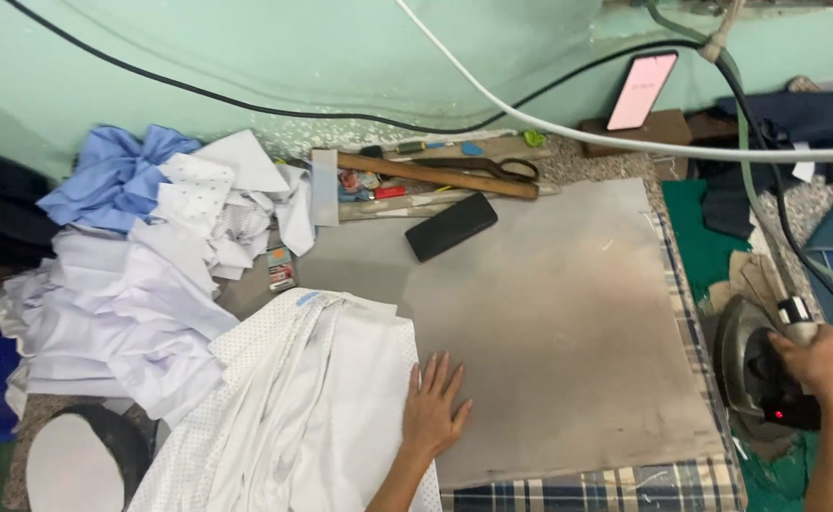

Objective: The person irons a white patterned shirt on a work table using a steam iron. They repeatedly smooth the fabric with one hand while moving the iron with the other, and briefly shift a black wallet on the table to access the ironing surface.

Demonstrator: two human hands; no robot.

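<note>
Hands: L hand [433,408] flat, fingers spread, pinning white shirt [322,398] edge on grey surface [568,341]; R hand [819,365] gripping iron [753,365] handle. Pressing setup; next needs fabric smoothed flat.

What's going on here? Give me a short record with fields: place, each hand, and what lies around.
Place: grey pressing pad on a checked cloth, against a green wall
Left hand: flat, fingers spread, on the edge of a white garment
Right hand: gripping the handle of an iron at the pad's right edge
Behind the pad: black case, hammer, scissors
Left: heap of white and blue fabric
Back right: phone leaning, screen lit
</note>
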